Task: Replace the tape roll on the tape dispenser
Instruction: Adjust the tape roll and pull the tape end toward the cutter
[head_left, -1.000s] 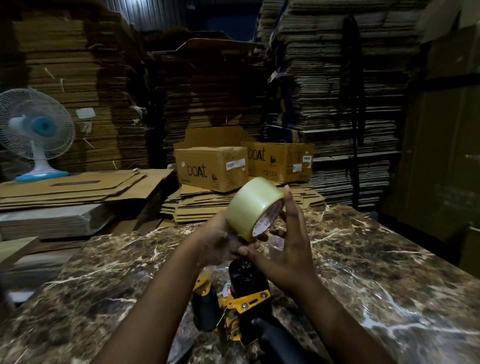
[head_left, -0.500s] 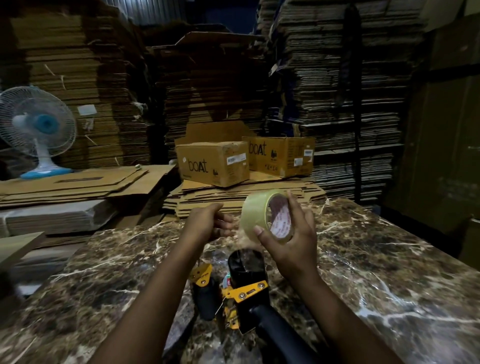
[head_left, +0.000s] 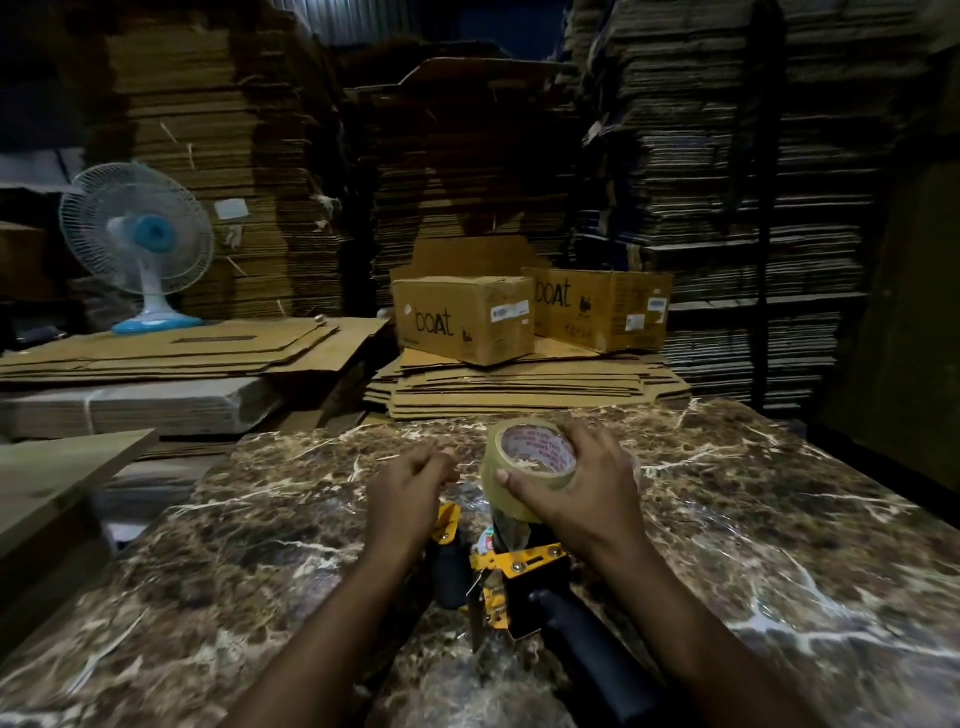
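Right hand (head_left: 576, 493) grips tape roll (head_left: 524, 467) frame center, above yellow tape dispenser (head_left: 514, 577) on counter (head_left: 779, 545). Left hand (head_left: 410, 480) curled, pinching something; can't tell what.

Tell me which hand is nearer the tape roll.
Right. The right hand grips the tape roll from its right side, above the dispenser; the left hand is just left of the roll, fingers curled.

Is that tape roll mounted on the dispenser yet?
Cannot tell: the right hand grips the tape roll over the dispenser, hiding the hub.
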